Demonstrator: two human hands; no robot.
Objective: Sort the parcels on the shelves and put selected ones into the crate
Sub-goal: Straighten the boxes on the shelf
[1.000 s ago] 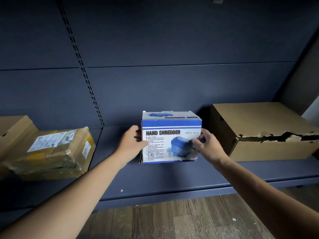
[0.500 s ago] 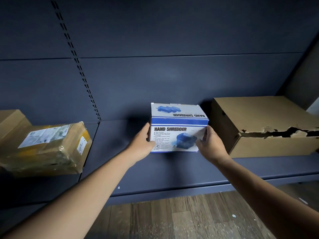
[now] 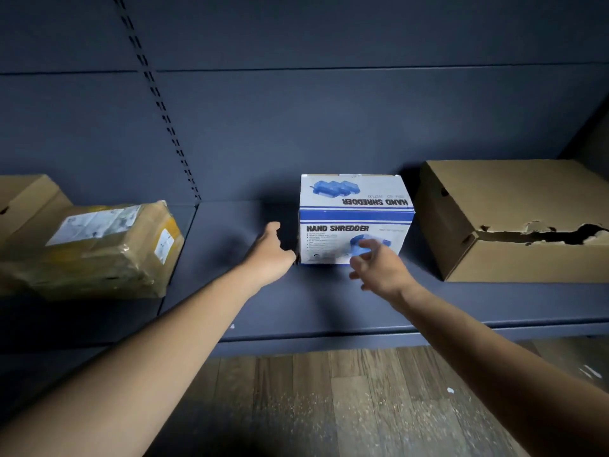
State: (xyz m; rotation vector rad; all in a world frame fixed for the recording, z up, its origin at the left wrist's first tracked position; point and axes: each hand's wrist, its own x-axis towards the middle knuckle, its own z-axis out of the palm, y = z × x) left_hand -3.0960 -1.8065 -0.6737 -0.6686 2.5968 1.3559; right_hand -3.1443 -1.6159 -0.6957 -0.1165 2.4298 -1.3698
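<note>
Right hand [image 3: 379, 268]: fingers [image 3: 365, 246] spread, empty (blurred).
Left hand [image 3: 272, 252]: extended, touching shredder box's [image 3: 356, 222] left side.
Tip: best leave it square.

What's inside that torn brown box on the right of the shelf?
Through the tear along the front edge of the torn brown box, only darkness shows. The lid covers the rest, so any contents cannot be seen.
</note>
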